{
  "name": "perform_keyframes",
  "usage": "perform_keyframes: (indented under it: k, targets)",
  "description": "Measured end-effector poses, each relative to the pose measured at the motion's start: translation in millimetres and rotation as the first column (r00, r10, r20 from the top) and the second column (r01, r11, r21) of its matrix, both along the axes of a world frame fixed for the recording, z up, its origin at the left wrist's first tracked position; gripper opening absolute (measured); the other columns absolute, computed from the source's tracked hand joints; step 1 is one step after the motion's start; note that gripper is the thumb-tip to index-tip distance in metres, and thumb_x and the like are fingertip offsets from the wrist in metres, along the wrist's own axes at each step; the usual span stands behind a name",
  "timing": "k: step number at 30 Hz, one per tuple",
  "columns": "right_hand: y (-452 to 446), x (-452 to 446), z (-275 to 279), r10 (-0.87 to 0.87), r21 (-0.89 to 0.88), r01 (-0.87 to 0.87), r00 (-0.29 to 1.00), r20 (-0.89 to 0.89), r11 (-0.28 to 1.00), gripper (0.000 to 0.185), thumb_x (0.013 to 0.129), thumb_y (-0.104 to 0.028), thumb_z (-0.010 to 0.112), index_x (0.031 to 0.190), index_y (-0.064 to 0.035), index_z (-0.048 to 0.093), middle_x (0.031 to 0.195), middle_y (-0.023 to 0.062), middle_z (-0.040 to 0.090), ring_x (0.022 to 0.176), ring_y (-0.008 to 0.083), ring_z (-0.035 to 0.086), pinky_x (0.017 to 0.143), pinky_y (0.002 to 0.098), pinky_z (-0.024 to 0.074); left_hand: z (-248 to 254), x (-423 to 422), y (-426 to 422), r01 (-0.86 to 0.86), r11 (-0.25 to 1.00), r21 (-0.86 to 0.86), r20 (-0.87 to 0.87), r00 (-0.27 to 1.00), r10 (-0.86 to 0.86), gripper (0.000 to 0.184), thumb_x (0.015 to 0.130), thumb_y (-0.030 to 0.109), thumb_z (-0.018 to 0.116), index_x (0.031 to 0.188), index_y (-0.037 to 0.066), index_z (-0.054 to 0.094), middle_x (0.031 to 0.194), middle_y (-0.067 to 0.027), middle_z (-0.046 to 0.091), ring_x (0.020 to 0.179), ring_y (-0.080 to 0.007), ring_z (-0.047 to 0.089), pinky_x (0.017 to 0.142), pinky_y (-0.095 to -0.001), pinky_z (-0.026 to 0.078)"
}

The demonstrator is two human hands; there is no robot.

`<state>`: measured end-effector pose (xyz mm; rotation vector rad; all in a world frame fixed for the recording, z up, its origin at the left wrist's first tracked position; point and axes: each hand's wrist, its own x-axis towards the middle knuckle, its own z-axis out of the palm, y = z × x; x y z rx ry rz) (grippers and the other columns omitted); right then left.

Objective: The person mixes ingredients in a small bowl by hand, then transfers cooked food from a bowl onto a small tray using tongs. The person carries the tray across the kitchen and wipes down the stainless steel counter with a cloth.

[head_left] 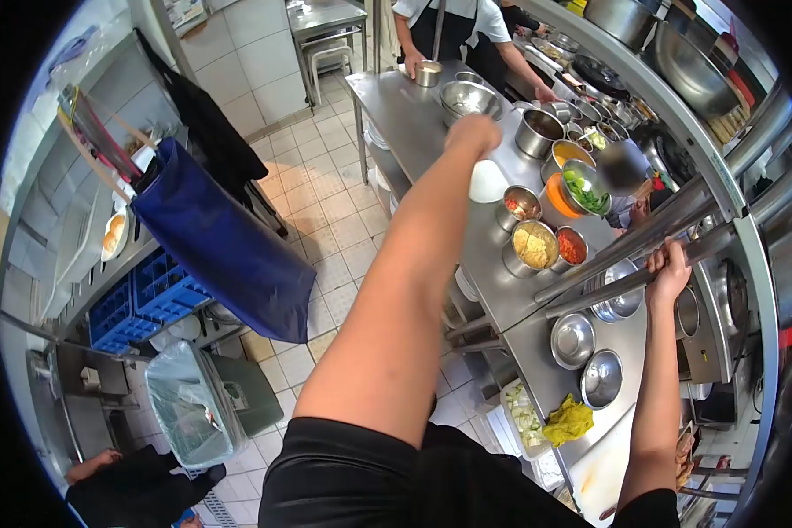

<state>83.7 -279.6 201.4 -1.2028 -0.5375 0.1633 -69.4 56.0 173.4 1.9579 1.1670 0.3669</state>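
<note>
My left hand (pixel 474 136) is stretched far forward over the steel counter (pixel 405 114), its fingers blurred. It is beside a metal mixing bowl (pixel 468 101) and above a white dish (pixel 487 182); whether it holds anything does not show. On the right, my right hand (pixel 669 268) is closed around a horizontal metal rail (pixel 629 282) of the rack. Between my arms stand metal containers with yellow food (pixel 534 245), chopped red food (pixel 572 247) and green vegetables (pixel 586 189).
Two empty metal bowls (pixel 574 341) and a yellow cloth (pixel 569 420) lie nearer me. Co-workers (pixel 449 31) stand at the far counter end; another person (pixel 132 488) is low at left. A blue bag (pixel 216 233) and a lined bin (pixel 189 405) are left.
</note>
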Motion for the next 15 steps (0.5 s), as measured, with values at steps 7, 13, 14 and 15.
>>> perform_keyframes:
  k: [7, 13, 14, 15]
  targets:
    - [-4, -3, -4, -0.033, -0.019, 0.032, 0.999, -0.005, 0.999, 0.015, 0.079, -0.014, 0.054, 0.07, -0.0085, 0.043, 0.05, -0.0018, 0.031, 0.039, 0.0092, 0.029, 0.041, 0.0251, 0.0305, -192, -123, -41, 0.023, 0.973, -0.23, -0.026, 0.999, -0.03, 0.047, 0.078, 0.041, 0.052, 0.095, -0.003, 0.053, 0.052, -0.0148, 0.056, 0.047, -0.0267, 0.058, 0.053, -0.0391, 0.047]
    - [-5, 0, -6, -0.085, -0.002, 0.085, 0.996, -0.007, 0.996, 0.013, 0.079, -0.015, 0.053, 0.072, -0.0086, 0.044, 0.05, -0.0021, 0.03, 0.039, 0.0095, 0.03, 0.041, 0.0251, 0.0306, -381, -325, -125, -0.147, 0.849, -0.507, -0.436, 0.893, -0.106, 0.051, 0.075, 0.047, 0.054, 0.084, -0.003, 0.061, 0.069, -0.0189, 0.062, 0.064, -0.0291, 0.063, 0.061, -0.0387, 0.049]
    - [-6, 2, -8, -0.071, -0.001, 0.071, 0.997, 0.003, 0.997, 0.013, 0.079, -0.015, 0.053, 0.072, -0.0089, 0.044, 0.05, -0.002, 0.03, 0.039, 0.0094, 0.029, 0.041, 0.025, 0.0306, -382, -358, -150, -0.238, 0.856, -0.459, -0.481, 0.876, -0.014, 0.05, 0.074, 0.047, 0.058, 0.081, -0.002, 0.063, 0.068, -0.0168, 0.063, 0.062, -0.0271, 0.063, 0.058, -0.0382, 0.048]
    - [-7, 2, -8, -0.056, -0.002, 0.056, 0.998, 0.014, 0.998, 0.013, 0.08, -0.014, 0.053, 0.072, -0.0093, 0.044, 0.05, -0.0018, 0.03, 0.039, 0.0093, 0.029, 0.041, 0.0249, 0.0306, -402, -395, -163, -0.275, 0.798, -0.536, -0.545, 0.835, -0.079, 0.047, 0.073, 0.046, 0.062, 0.081, -0.001, 0.064, 0.068, -0.0163, 0.063, 0.061, -0.0258, 0.063, 0.057, -0.0381, 0.048]
